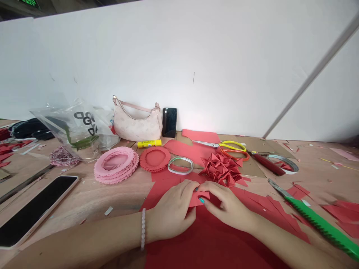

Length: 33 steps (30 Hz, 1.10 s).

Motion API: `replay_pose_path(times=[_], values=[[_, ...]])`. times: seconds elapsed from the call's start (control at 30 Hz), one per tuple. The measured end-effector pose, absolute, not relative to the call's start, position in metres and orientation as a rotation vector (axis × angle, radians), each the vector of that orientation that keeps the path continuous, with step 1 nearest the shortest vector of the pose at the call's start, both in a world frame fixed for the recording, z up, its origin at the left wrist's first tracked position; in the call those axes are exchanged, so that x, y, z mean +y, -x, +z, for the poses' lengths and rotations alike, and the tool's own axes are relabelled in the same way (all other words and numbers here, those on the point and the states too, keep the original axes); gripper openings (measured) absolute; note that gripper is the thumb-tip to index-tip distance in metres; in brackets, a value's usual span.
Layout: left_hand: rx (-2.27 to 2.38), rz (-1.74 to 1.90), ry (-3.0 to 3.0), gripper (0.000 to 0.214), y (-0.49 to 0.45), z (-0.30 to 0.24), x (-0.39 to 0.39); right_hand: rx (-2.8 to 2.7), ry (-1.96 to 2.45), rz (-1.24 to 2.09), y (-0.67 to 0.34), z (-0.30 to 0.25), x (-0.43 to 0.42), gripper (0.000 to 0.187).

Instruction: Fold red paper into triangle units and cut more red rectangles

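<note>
Flat phone [39,211]: lies just beside your left forearm, so you have little side room there; between it and the rings the tabletop [94,198] bears only small scraps.
Pink rings [116,164]: stacked, zigzag-edged, apparently finished; well ahead of your left wrist.
Red ring [155,158]: flat beside the stack, seemingly finished too.
Left hand [172,211]: your fingers pinch the small piece from its left side.
Small red piece [195,200]: between your two hands, above the large red sheet [204,243]; it looks only partly folded, with its remaining folds hard to judge.
Folded pile [223,168]: many pointed pieces look done, just ahead of your right hand; with the scissors [216,145] behind it, forward room is tight.
Right hand [228,205]: your fingers grip the piece's right end.
Red offcuts [297,191]: unfolded.
Green tool [316,220]: slants near your right forearm, blade tip toward the pile; mind that edge.
</note>
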<state>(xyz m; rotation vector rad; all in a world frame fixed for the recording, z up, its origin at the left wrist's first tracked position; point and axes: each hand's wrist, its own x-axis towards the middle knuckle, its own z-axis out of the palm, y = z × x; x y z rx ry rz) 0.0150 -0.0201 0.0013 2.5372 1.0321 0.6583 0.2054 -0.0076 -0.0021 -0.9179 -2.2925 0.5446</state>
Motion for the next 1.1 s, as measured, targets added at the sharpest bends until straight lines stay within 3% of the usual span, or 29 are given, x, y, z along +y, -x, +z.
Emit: replay_pose_path(times=[0.2, 0.37, 0.57, 0.77, 1.1], values=[[1.098, 0.437, -2.957, 0.046, -0.011, 0.005, -0.014, -2.3, 0.917, 0.54, -0.205, -0.001, -0.005, 0.018], [1.043, 0.181, -3.204, 0.021, -0.002, 0.03, 0.001, -2.4, 0.98, 0.533, -0.204, 0.001, -0.008, 0.025], [1.37, 0.504, -3.268, 0.018, 0.038, 0.047, 0.046, -2.553, 0.971, 0.474, -0.201, 0.005, -0.007, 0.031], [1.74, -0.066, -3.114, 0.014, 0.045, 0.049, 0.055, -2.641, 0.915, 0.43, -0.199, 0.006, -0.009, 0.023], [1.763, -0.276, -3.077, 0.018, 0.038, 0.036, 0.051, -2.635, 0.898, 0.433, -0.198, 0.007, -0.01, 0.023]])
